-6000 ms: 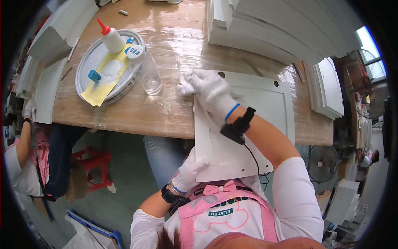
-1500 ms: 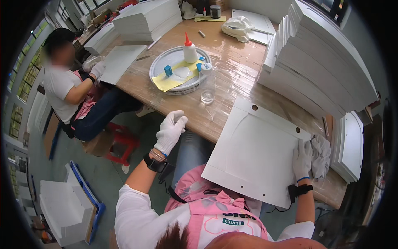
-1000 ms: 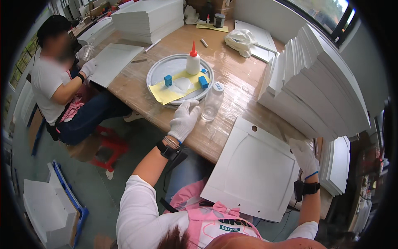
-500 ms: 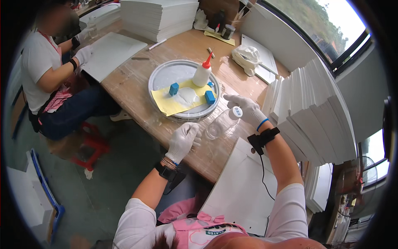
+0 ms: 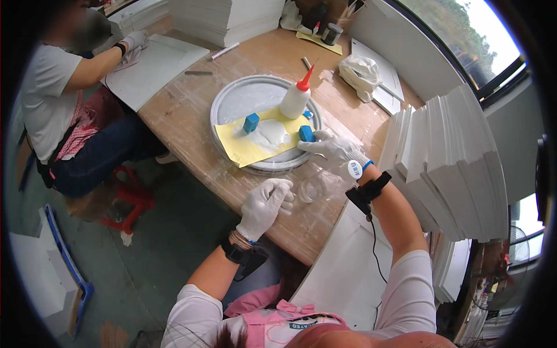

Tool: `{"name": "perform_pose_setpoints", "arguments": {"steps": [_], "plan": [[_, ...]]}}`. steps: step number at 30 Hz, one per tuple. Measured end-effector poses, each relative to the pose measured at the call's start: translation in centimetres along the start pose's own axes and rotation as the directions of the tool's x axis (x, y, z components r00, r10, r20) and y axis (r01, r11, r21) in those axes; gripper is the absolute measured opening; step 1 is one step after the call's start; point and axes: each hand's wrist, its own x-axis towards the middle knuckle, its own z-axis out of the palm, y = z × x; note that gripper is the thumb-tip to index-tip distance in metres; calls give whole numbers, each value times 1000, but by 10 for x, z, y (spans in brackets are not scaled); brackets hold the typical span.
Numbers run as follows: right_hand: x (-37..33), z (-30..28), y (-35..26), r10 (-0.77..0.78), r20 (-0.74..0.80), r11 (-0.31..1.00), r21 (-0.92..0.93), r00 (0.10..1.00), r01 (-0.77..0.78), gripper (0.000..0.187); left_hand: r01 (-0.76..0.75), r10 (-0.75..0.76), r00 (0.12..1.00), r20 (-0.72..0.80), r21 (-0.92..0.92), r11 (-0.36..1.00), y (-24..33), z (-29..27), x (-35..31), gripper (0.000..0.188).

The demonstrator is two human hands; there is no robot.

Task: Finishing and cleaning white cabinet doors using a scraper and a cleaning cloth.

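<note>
My gloved right hand (image 5: 333,149) reaches over the edge of a round grey lid (image 5: 223,95), fingers apart, their tips at a small blue block (image 5: 306,134). Beneath its wrist stands a clear bottle with a white cap (image 5: 316,187), partly hidden. My gloved left hand (image 5: 267,203) hovers at the table's near edge, its fingers curled together; whatever they hold, if anything, is hidden. On the lid lies a yellow sheet (image 5: 243,152) with a white puddle (image 5: 271,133). Another blue block (image 5: 251,122) and a white squeeze bottle with a red nozzle (image 5: 295,101) stand there too.
Tall stacks of white panels (image 5: 447,156) rise at the right, with another stack (image 5: 223,20) at the back. A white panel (image 5: 333,267) leans near my lap. A crumpled white bag (image 5: 360,75) lies at the far right. At the left, a co-worker's gloved hand (image 5: 136,40) wipes a board.
My right hand has moved forward and left, from above the clear bottle to the blue block. My left hand stays curled near the table edge. The view has shifted slightly.
</note>
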Motion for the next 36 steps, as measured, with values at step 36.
{"name": "perform_pose_setpoints", "arguments": {"steps": [36], "plan": [[-291,54,-7,361,-299,-191,903,883,384,30,-95,100,995,-5,275,957,-35,15,-35,26]]}}
